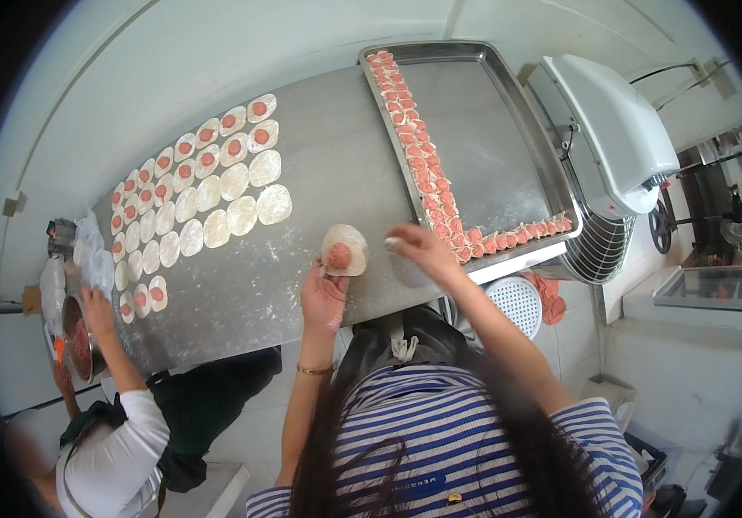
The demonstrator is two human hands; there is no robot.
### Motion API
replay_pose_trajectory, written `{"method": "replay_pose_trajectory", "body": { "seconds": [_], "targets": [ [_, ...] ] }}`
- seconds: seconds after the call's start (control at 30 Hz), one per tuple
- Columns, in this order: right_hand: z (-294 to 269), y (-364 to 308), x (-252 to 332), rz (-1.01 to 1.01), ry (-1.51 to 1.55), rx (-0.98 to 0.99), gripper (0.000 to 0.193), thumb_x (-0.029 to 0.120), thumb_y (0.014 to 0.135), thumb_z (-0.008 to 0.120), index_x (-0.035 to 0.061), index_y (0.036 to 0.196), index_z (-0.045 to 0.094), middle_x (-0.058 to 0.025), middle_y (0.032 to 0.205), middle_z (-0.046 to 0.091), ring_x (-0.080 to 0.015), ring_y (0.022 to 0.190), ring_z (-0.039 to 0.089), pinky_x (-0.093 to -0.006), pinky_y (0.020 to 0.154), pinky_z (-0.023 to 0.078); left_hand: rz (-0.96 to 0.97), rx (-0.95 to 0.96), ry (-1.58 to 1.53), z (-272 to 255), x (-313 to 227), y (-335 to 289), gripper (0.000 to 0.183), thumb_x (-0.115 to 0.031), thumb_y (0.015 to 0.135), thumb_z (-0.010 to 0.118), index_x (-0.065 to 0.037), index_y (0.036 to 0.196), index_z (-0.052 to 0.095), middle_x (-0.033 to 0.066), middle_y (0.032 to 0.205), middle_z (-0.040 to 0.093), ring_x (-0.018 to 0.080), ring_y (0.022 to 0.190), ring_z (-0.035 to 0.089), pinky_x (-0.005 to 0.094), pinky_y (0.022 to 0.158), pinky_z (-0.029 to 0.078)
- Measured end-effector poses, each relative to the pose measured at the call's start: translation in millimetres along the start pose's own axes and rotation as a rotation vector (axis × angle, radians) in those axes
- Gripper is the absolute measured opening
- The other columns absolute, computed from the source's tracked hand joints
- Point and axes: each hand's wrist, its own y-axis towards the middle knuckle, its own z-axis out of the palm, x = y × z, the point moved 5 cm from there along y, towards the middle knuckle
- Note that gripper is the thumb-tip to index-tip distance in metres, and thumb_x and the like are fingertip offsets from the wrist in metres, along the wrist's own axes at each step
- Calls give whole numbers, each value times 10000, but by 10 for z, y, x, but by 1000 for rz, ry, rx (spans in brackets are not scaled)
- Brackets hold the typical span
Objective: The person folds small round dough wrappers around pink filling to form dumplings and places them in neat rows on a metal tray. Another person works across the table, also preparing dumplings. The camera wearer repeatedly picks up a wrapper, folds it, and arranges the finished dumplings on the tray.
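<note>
We note: left hand (323,298) over the counter (328,138), fingers gripping the near part of the wrapper (350,235). Right hand (430,254) apart, fingers curled; grip, cannot tell. Risk, we judge: tilting could slide the filling (340,255) off.

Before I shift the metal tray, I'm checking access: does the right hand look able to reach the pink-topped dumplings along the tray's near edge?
Probably yes: the right hand is beside the near-left corner of the metal tray, close to the pink-topped dumplings, with nothing visible standing between.
</note>
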Motion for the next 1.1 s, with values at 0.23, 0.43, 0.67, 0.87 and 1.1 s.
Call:
{"method": "replay_pose_trajectory", "body": {
  "seconds": [0.23, 0.43, 0.67, 0.87, 1.1],
  "targets": [
    [349, -2, -692, 256, 290, -83, 140, 39, 857, 589, -20, 982, 614, -60, 942, 634, -111, 789, 593, -245, 685, 490, -35, -176, 521, -203, 293, -32, 283, -109, 944, 402, 5, 1190, 483, 108, 1160, 550, 181, 1043, 568, 312, 894, 485],
    [305, -60, -893, 148, 84, -105, 241, -12, 808, 592, -27, 1045, 630, -51, 861, 655, -97, 741, 595, -236, 664, 484, -22, -147, 829, -474, 343, 47, 320, -12, 907, 414, 40, 1209, 508, 120, 1184, 559, 186, 1058, 570, 302, 878, 491],
    [328, -143, -681, -102, -179, -100, 283, -10, 756, 654, 41, 1034, 658, -34, 788, 653, -72, 715, 577, -224, 633, 459, 89, -33, 1018, -277, 295, 22, 267, 49, 846, 540, 25, 1105, 598, 95, 1004, 639, 152, 883, 631, 246, 749, 521],
    [291, -147, -591, 194, 152, -88, 215, 10, 772, 663, -35, 981, 643, -74, 927, 663, -161, 837, 635, -278, 758, 505, 59, -40, 899, -328, 302, 66, 97, 11, 847, 584, 6, 944, 590, 65, 980, 620, 114, 840, 605, 250, 724, 521],
    [329, -228, -305, 43, 301, -22, 209, -1, 787, 651, -38, 991, 628, -68, 931, 664, -136, 848, 622, -260, 777, 494, 157, 72, 827, -256, 294, 67, 121, -14, 863, 602, -23, 954, 523, 61, 1051, 568, 117, 925, 572, 249, 761, 507]
  ]
}}
